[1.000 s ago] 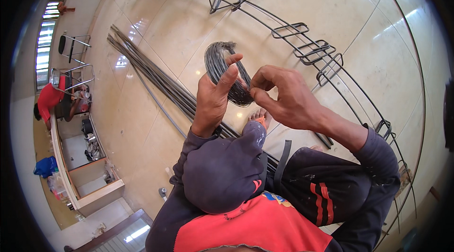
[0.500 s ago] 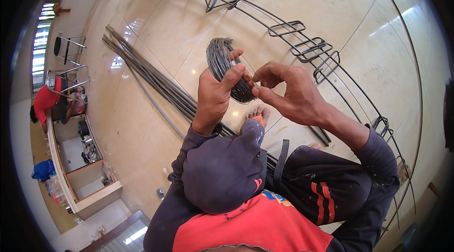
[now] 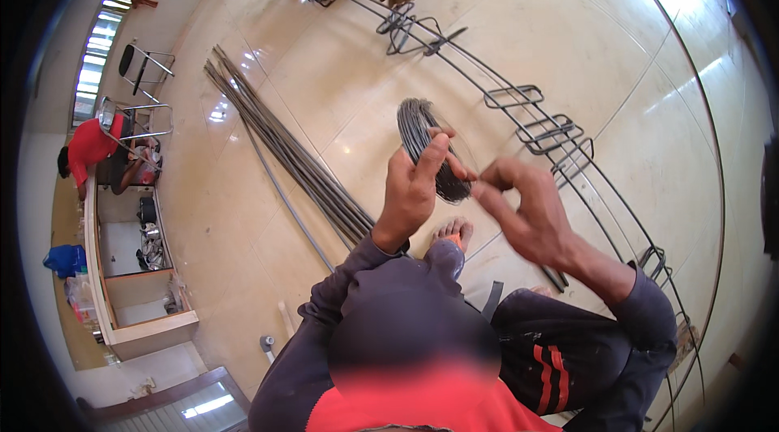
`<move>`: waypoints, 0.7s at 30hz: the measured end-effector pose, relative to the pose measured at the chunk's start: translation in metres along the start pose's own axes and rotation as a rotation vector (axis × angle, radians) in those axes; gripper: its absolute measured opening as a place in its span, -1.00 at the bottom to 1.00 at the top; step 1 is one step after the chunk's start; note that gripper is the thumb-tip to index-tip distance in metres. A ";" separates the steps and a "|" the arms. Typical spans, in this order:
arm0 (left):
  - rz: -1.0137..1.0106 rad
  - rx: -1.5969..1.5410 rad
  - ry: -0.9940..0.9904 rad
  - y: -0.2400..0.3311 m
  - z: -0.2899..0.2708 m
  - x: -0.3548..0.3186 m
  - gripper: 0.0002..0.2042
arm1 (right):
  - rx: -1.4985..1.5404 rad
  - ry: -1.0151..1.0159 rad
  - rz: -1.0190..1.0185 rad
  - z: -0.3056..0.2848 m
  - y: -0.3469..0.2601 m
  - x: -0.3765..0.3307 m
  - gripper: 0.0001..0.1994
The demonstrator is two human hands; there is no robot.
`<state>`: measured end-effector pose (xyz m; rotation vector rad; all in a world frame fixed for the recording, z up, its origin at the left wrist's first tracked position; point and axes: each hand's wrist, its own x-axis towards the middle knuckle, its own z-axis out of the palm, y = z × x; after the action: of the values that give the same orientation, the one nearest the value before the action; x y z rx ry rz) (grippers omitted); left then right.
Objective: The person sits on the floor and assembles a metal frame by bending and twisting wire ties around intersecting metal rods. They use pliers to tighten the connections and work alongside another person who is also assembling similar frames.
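Both hands meet: left hand point(image 3: 412, 193) grips the wire coil point(image 3: 428, 148), right hand point(image 3: 526, 209) pinches a strand.

Left hand point(image 3: 410, 189) raised, fingers curled; right hand point(image 3: 526, 209) pinching (thumb to forefinger).

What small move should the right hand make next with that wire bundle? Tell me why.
Probably draw one strand clear. The left hand grips the wire bundle upright, and the right hand pinches at its edge beside the left thumb.
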<state>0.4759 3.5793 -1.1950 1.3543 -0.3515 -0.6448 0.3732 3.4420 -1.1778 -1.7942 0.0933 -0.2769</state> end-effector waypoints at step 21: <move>0.320 0.100 0.440 -0.104 -0.029 0.024 -0.77 | -0.069 -0.129 0.094 0.051 0.055 0.031 -0.65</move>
<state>0.4886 3.5791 -1.3051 1.4533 -0.2366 -0.0575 0.4203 3.4701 -1.2378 -1.8656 0.0963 -0.0919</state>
